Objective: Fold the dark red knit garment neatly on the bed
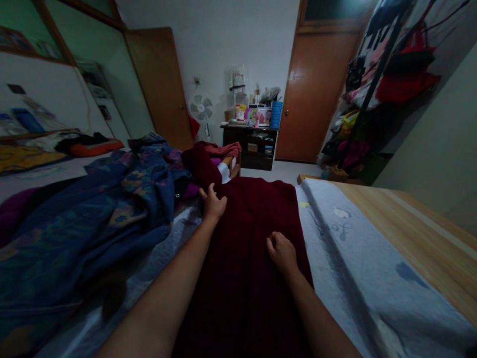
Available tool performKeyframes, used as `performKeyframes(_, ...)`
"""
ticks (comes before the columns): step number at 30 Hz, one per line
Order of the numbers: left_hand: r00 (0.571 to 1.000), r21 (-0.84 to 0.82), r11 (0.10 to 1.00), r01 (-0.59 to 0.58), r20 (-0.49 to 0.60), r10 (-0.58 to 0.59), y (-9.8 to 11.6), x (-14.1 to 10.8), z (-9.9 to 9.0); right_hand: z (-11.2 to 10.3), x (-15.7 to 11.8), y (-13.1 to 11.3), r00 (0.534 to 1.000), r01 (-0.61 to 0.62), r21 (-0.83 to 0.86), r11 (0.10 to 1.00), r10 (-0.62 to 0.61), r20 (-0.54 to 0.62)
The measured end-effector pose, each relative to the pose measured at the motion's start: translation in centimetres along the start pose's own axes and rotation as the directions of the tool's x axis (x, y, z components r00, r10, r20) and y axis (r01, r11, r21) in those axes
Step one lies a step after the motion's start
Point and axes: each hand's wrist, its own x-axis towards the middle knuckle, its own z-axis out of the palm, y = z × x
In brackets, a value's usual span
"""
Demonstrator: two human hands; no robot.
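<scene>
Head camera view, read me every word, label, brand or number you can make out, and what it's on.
No text is readable.
Pale blue sheet: cursive-looking marks, too blurred to read.
Yellow-and-red packet on the dark cabinet: any print is too small.
Dark red cloth: no lettering visible.

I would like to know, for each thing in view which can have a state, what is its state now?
Left hand: open, fingers spread.
Right hand: fingers curled, over the cloth; grip unclear.
Dark red cloth: mostly spread flat.
Blue patterned cloth: crumpled, heaped.
Pale sheet: wrinkled, lengthwise fold.
Left door: open.
Right door: shut.
Fan: blades distinct, apparently still.
</scene>
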Motion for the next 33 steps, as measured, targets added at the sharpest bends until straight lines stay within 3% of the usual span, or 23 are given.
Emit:
performKeyframes(3, 1.000, -0.076, 0.997, -0.003, -0.027, 0.001, 0.7, 0.0, 0.5, -0.1, 0.0, 0.0, 1.000, 0.004, 0.009, 1.000, -0.004, -0.003)
performKeyframes(5, 0.998, -0.034, 0.997, -0.068, 0.001, 0.068, 1.3, -0.8, 0.9, -0.2, 0.0, -0.1, 1.000, 0.004, 0.020, 1.000, -0.004, -0.007)
performKeyframes(10, 0.946, 0.153, 0.948, -0.279, 0.214, 0.244, 2.5, -4.9, 1.7, -0.2, 0.2, 0.0, 1.000, -0.018, 0.061, 0.998, 0.018, -0.003)
performKeyframes(13, 0.844, 0.241, 0.865, -0.439, 0.441, 0.306, 2.8, -7.9, 2.0, -0.3, 0.3, 0.2, 0.999, -0.050, 0.143, 0.988, 0.050, 0.008)
performKeyframes(17, 0.622, 0.188, 0.752, -0.631, 0.702, 0.346, 3.1, -10.8, 1.7, -0.2, 0.3, 0.5, 0.983, -0.143, 0.352, 0.925, 0.173, -0.056)
performKeyframes(18, 0.582, 0.172, 0.739, -0.652, 0.738, 0.342, 3.2, -11.2, 1.5, -0.1, 0.3, 0.6, 0.978, -0.152, 0.389, 0.909, 0.196, -0.077)
performKeyframes(20, 0.544, 0.160, 0.731, -0.663, 0.774, 0.324, 3.4, -11.8, 1.0, 0.2, 0.3, 0.8, 0.972, -0.146, 0.422, 0.895, 0.208, -0.105)
performKeyframes(24, 0.525, 0.148, 0.762, -0.631, 0.804, 0.279, 3.5, -12.4, -0.8, 0.4, 0.4, 1.0, 0.980, -0.104, 0.381, 0.919, 0.160, -0.118)
performKeyframes(26, 0.537, 0.143, 0.773, -0.618, 0.795, 0.282, 3.1, -12.5, -1.9, 0.3, 0.5, 1.0, 0.987, -0.081, 0.349, 0.933, 0.124, -0.105)
performKeyframes(29, 0.643, 0.223, 0.771, -0.596, 0.707, 0.293, 1.7, -12.4, -3.6, 0.2, 0.3, 0.7, 0.994, -0.073, 0.294, 0.953, 0.094, -0.057)
performKeyframes(33, 0.814, 0.458, 0.754, -0.471, 0.555, 0.172, -1.1, -12.0, -4.9, -0.3, 0.4, 0.1, 0.994, -0.105, 0.150, 0.983, 0.103, 0.021)
